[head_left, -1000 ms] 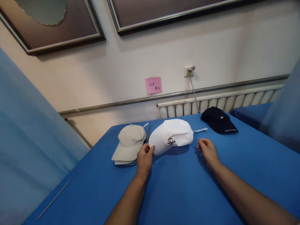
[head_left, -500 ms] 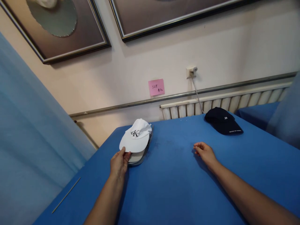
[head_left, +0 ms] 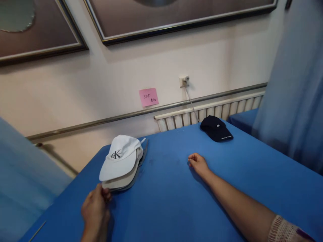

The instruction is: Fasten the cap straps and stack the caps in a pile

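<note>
A white baseball cap (head_left: pixel 119 161) with black "CK" lettering lies on top of a small stack at the table's left. Under it show the brims of a beige cap (head_left: pixel 121 182) and a darker grey one. My left hand (head_left: pixel 96 205) is just in front of the stack, fingers loosely curled near the beige brim's edge; contact is hard to make out. Resting over the blue table (head_left: pixel 161 201), my right hand (head_left: pixel 199 164) has its fingers curled together with nothing visible in them. Behind it, a dark navy cap (head_left: pixel 215 128) sits apart at the back right.
A thin rod (head_left: pixel 37 231) lies at the front left. Behind the table are a radiator (head_left: pixel 212 111), a metal pipe (head_left: pixel 121 117) and a plugged socket (head_left: pixel 184 81) with a cable. Blue curtains (head_left: pixel 285 94) hang on both sides; a pink note (head_left: pixel 148 97) is on the wall.
My left hand has let go of the white cap's brim and drawn back toward me; the cap lies on the stack. The view has turned right, shifting everything left.
</note>
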Available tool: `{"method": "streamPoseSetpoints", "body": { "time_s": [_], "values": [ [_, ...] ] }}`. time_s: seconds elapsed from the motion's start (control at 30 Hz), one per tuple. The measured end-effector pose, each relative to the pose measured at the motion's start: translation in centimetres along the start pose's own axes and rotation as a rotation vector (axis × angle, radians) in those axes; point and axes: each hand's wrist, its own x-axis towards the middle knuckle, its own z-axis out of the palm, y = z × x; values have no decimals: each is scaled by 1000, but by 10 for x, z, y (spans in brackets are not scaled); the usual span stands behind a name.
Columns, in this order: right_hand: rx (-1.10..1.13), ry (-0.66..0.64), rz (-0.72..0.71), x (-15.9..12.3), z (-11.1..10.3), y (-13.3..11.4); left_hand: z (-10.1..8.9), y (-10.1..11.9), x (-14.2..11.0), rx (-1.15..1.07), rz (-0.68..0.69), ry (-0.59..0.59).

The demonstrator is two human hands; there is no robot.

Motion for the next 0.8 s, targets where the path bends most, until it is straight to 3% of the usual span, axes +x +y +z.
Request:
{"method": "streamPoseSetpoints", "body": {
  "time_s": [0.07,0.17,0.23,0.3,0.43,0.57,0.67,0.8],
  "values": [
    [12,66,16,3,2,0,13,-3,-28,61,-12,-155],
    [47,150,46,7,3,0,51,-15,-79,223,-83,-517],
    [72,185,63,12,-4,-1,81,-32,-109,313,-51,-747],
    [88,241,72,24,-23,-4,107,-53,-130,395,54,-894],
    [95,484,53,67,-94,-16,130,-87,-143,560,311,-1058],
    [132,620,33,113,-153,-26,126,-91,-135,583,312,-1149],
    [206,621,38,131,-164,-26,121,-86,-126,516,182,-1149],
    [329,595,65,132,-160,-24,119,-83,-115,420,7,-1126]
  ]
}}
